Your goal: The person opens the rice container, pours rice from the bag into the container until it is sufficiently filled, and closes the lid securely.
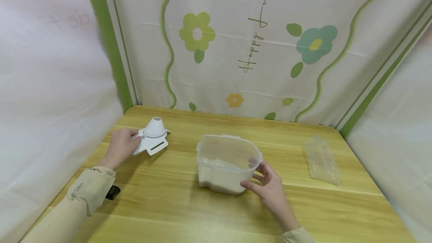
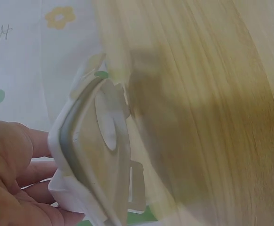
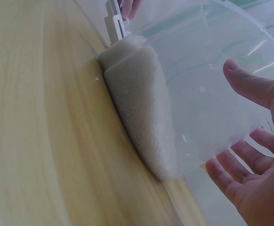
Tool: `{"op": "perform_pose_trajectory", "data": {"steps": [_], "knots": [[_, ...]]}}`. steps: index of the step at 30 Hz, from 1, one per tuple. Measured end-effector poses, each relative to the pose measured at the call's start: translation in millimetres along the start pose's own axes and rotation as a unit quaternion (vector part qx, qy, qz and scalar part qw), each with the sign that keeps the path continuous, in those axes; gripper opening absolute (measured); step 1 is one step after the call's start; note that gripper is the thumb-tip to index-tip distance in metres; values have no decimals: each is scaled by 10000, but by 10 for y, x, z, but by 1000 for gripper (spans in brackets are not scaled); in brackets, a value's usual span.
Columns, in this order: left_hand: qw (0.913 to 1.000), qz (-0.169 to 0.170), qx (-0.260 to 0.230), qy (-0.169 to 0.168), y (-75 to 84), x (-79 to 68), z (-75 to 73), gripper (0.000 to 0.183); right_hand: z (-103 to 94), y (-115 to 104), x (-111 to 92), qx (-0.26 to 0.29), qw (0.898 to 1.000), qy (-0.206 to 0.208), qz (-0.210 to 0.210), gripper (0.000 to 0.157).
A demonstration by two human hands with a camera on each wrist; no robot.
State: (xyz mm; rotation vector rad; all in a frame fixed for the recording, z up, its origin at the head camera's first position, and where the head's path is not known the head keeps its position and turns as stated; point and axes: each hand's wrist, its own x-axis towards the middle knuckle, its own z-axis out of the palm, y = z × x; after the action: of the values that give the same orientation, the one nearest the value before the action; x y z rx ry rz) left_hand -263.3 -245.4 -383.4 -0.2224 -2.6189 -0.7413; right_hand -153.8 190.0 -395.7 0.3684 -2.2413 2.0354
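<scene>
A white plastic lid with a cone-shaped spout (image 1: 155, 127) is held by its left edge in my left hand (image 1: 122, 146), at the table's left side. The left wrist view shows the underside of the lid (image 2: 87, 150), with a round opening and a rim groove. A clear plastic container (image 1: 229, 164) stands uncovered mid-table, partly filled with white grains that look like rice (image 3: 141, 103). My right hand (image 1: 269, 186) is at the container's right end, thumb in front and fingers spread behind. Whether those fingertips touch the wall, I cannot tell.
A clear plastic bag (image 1: 322, 160) lies flat on the right of the wooden table (image 1: 175, 213). A small black object (image 1: 113, 192) is partly hidden by the left sleeve. Printed curtains (image 1: 222, 74) hang behind and on both sides.
</scene>
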Motion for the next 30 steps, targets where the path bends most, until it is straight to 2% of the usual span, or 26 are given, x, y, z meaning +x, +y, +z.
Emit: {"op": "perform_pose_trajectory", "data": {"steps": [13, 18, 26, 30], "knots": [[9991, 88, -161, 379, 127, -16, -62, 28, -10, 32, 9, -19, 9998, -29, -181, 69], [9972, 82, -335, 667, 275, -20, -151, 30, -18, 37, 5, -174, 9993, -103, -324, 69], [9910, 402, -546, 1151, 522, -3, -271, 29, -19, 51, 14, -91, 9996, -85, -262, 69], [9868, 570, -721, 1337, 646, -7, -291, 29, -45, 172, 35, -34, 9996, -103, -245, 70]]}}
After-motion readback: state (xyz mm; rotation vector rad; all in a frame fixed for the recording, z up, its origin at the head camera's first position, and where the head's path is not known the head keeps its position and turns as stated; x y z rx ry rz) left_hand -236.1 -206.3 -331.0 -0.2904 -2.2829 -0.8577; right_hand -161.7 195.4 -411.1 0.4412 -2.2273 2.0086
